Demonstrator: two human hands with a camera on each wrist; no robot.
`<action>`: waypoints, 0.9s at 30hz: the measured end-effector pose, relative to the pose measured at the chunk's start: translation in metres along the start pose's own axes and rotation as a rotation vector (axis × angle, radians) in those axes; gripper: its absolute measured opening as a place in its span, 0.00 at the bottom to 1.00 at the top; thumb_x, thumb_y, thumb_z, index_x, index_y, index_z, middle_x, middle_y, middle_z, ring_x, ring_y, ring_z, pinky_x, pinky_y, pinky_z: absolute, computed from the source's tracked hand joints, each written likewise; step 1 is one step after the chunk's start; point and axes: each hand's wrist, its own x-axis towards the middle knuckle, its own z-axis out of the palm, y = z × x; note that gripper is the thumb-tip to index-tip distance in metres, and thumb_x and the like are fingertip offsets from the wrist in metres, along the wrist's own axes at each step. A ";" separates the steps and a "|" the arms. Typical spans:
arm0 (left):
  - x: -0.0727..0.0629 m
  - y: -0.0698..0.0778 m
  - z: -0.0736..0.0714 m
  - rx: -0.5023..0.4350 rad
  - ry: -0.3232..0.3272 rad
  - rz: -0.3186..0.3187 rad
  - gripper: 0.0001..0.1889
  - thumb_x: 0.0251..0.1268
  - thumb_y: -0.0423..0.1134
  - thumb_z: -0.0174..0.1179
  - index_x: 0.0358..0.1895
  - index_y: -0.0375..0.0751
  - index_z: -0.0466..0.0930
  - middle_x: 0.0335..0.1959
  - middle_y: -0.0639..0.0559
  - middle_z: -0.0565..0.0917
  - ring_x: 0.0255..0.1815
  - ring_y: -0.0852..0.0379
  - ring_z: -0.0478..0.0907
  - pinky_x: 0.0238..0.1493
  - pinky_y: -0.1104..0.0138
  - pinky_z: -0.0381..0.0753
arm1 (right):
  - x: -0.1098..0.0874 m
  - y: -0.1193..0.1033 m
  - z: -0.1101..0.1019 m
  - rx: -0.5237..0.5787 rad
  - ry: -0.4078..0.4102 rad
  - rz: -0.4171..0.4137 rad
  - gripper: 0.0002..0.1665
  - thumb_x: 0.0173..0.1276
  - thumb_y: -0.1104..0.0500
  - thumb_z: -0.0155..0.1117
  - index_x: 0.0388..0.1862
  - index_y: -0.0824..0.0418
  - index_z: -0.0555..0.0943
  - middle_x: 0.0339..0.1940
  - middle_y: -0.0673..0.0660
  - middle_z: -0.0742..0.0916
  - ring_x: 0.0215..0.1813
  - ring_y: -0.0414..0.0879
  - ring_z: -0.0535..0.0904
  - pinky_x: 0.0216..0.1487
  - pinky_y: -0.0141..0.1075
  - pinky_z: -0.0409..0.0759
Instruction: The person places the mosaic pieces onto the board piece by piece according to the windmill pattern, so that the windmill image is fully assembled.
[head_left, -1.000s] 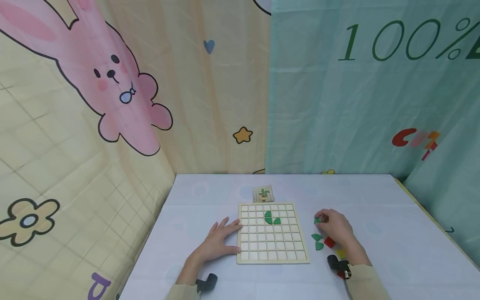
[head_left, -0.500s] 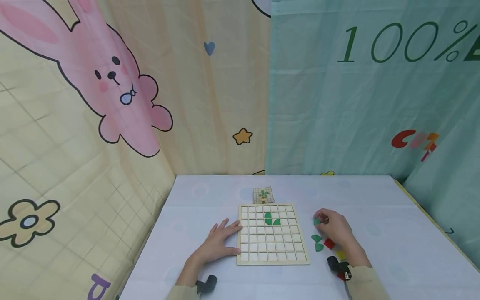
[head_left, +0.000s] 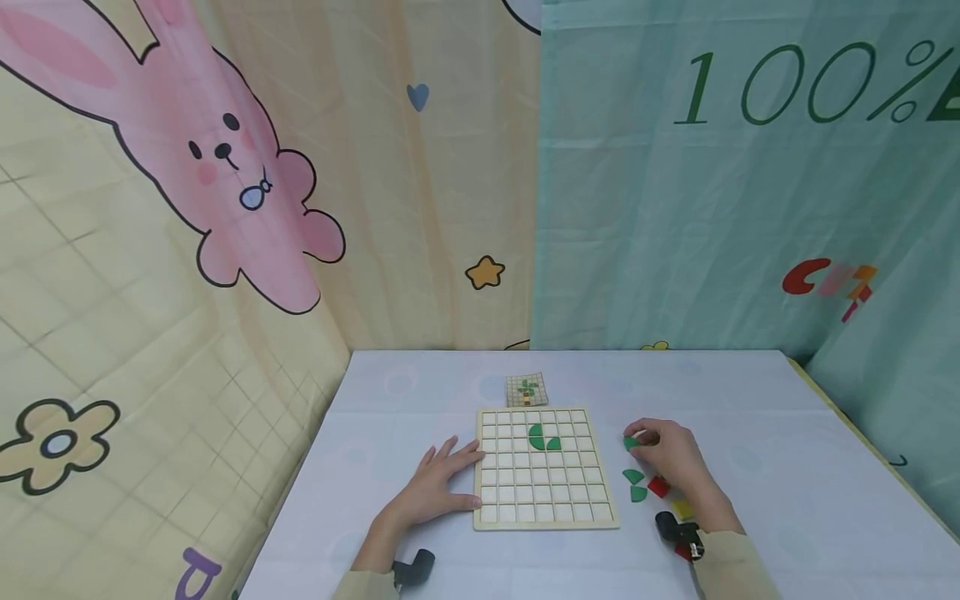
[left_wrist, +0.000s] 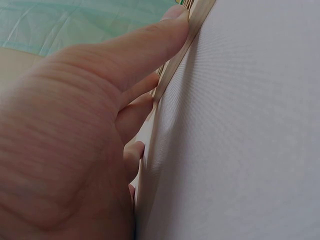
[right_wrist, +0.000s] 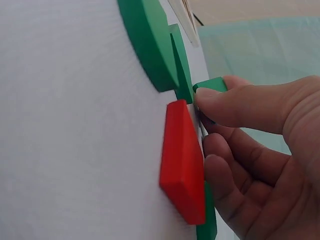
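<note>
Right hand [head_left: 667, 450]: grip nearly closed, thumb and a finger pinching a small green curved-edge piece [head_left: 629, 442]. The piece sits at the fingertips, thumb on the near side, part of its green face visible past the thumb in the right wrist view. It's to the right of the pale wooden grid board [head_left: 540, 492], apart from it. Can't tell if it's touching the white cloth-covered tabletop [head_left: 420, 383].

Just below the grip, toward the person: two loose green curved-edge pieces [head_left: 633, 476], a red four-sided block [head_left: 658, 487] beside them, then a yellow block [head_left: 682, 509] under the wrist. One more green piece [right_wrist: 210, 215] shows behind the red block in the right wrist view, close to the lower curled fingers.

Left hand [head_left: 431, 492]: fingers spread, no grasp; fingertips and thumb tip at the board's left edge.

On the board: three green quarter-round pieces [head_left: 537, 444], upper middle cells, two stacked in a column, third right of the lower one. Small printed pattern card [head_left: 527, 389] just beyond the board's far edge.
</note>
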 end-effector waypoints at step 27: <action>-0.001 0.002 -0.001 0.000 0.010 0.002 0.43 0.52 0.65 0.70 0.73 0.56 0.71 0.78 0.57 0.62 0.82 0.43 0.43 0.77 0.42 0.33 | 0.003 -0.003 -0.003 0.018 -0.038 0.004 0.14 0.63 0.63 0.73 0.48 0.55 0.87 0.36 0.53 0.85 0.36 0.49 0.76 0.32 0.35 0.76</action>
